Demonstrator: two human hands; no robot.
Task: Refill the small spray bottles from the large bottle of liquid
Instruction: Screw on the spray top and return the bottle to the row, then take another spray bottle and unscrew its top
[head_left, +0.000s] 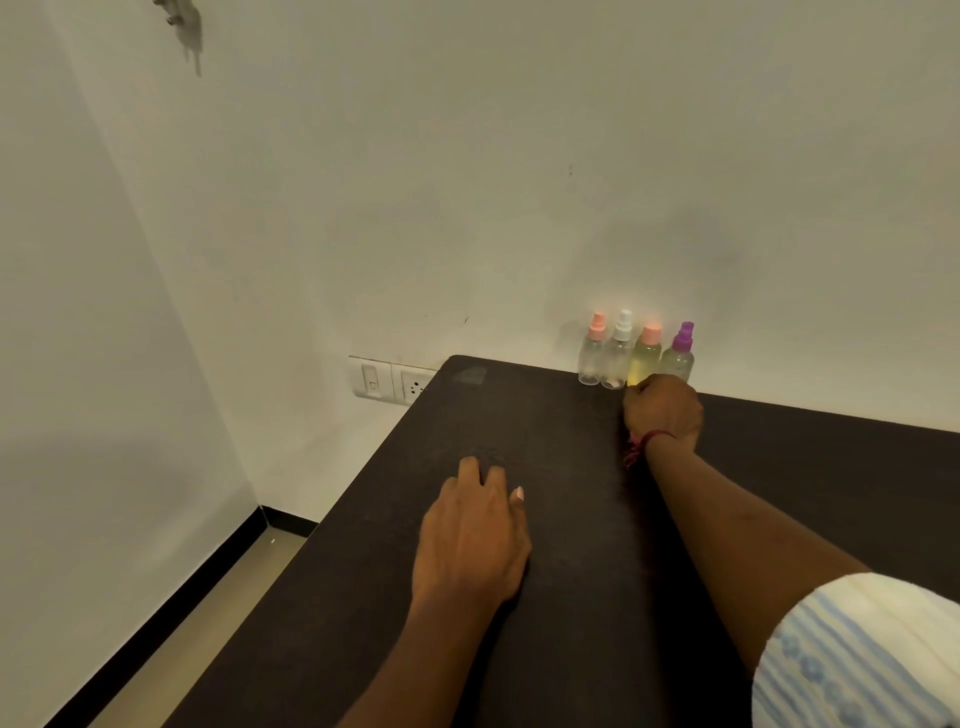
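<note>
A dark worktop (519, 415) butts against a pale wall (519, 182), with a switch-and-socket plate (389, 383) beyond the left hand (475, 535), which lies flat with fingers relaxed. Four small spray bottles (616, 358) line the wall just past the right hand (662, 413). Its curled fingers reach the yellow-filled bottle (645, 358); whether they grip it is unclear.

A dark counter (519, 415) carries a pink-capped bottle (592, 358), a white-capped bottle (617, 361), a yellow bottle (645, 358) and a purple-capped bottle (681, 356), upright in a tight row at its far edge by the wall. Nearer, the left hand (470, 540) rests flat on it.
</note>
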